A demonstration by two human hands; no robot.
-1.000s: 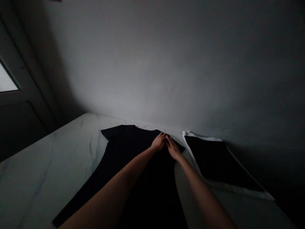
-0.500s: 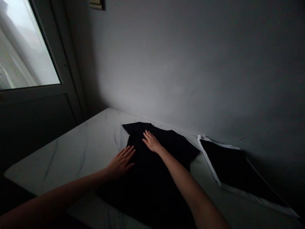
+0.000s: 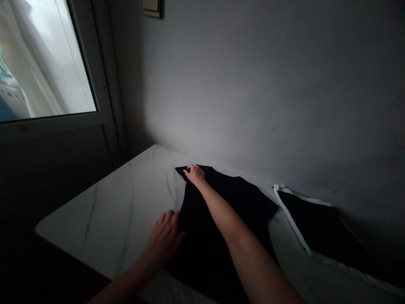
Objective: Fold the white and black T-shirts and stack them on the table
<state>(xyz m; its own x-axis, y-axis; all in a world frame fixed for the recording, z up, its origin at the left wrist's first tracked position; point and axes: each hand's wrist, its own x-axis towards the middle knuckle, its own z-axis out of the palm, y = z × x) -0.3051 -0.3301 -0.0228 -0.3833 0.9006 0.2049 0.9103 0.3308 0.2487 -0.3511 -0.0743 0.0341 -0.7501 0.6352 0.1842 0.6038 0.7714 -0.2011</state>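
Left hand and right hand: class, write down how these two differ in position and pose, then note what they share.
The right hand is at the T-shirt's far corner, while the left hand is at its near edge. The right hand lies on the black cloth; the left hand is mostly over the marble table. Both are bare and at the shirt.
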